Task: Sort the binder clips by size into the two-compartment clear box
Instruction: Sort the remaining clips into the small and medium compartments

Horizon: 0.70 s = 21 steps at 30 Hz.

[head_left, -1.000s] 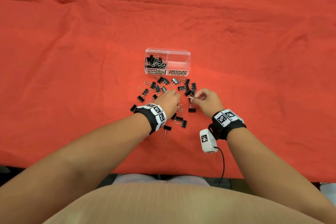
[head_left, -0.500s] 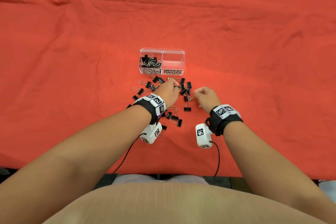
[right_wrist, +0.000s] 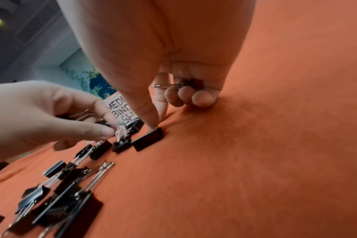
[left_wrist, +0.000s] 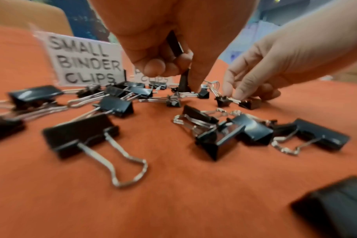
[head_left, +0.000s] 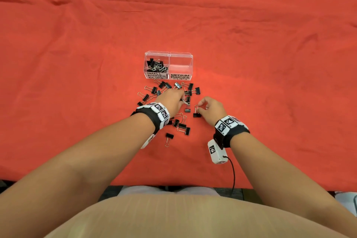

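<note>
Red-clothed tabletop [head_left: 270,63]. At 12 o'clock, clear box [head_left: 190,58]: left compartment with small clips, right bare. Loose binder clips [head_left: 181,127] at 6 o'clock from box. Left hand [head_left: 171,100] pinching small clip; right hand [head_left: 211,109] pinching upright clip [head_left: 197,115], another tucked under curled fingers [right_wrist: 185,95].

Tablecloth [head_left: 77,63]: plain orange-red. Binder clips [head_left: 181,127]: black bodies, silver wire handles. Box [head_left: 190,58]: clear, with two white labels [head_left: 180,76] lettered in black. Wristbands [head_left: 154,114]: black, carrying white blocks printed with black square-code patterns. Wrist camera [head_left: 216,151]: white, same black code; black cable [head_left: 232,176]. Shirt [head_left: 173,218]: tan.
</note>
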{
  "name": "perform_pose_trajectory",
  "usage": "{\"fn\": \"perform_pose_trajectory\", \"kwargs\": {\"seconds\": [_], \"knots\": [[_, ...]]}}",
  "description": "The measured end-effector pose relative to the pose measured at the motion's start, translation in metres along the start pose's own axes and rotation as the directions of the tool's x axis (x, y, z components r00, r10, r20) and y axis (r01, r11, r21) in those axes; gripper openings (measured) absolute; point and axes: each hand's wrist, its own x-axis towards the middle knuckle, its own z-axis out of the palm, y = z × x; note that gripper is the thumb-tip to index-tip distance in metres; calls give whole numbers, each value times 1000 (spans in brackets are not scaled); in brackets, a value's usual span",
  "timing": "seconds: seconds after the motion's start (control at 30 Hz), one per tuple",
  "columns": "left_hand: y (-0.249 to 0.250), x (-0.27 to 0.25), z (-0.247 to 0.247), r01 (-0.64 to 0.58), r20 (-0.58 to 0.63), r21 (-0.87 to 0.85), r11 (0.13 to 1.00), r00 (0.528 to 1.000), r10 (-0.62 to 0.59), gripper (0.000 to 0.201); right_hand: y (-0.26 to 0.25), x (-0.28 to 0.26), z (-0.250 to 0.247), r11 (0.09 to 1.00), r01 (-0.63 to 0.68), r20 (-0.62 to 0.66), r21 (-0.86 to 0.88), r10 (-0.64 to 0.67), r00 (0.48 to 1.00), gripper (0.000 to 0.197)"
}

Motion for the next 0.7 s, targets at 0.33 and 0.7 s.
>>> {"fn": "perform_pose_trajectory", "kwargs": {"seconds": [0.33, 0.7], "knots": [[-31, -27, -11, 151, -67, -96, 984, 985, -158, 14, -17, -5, 15, 994, 23, 33, -105, -19, 999, 23], [-26, -22, -35, 228, -152, -313, 922, 946, -286, 24, -36, -6, 30, 981, 103, 128, -167, -82, 988, 15]]}}
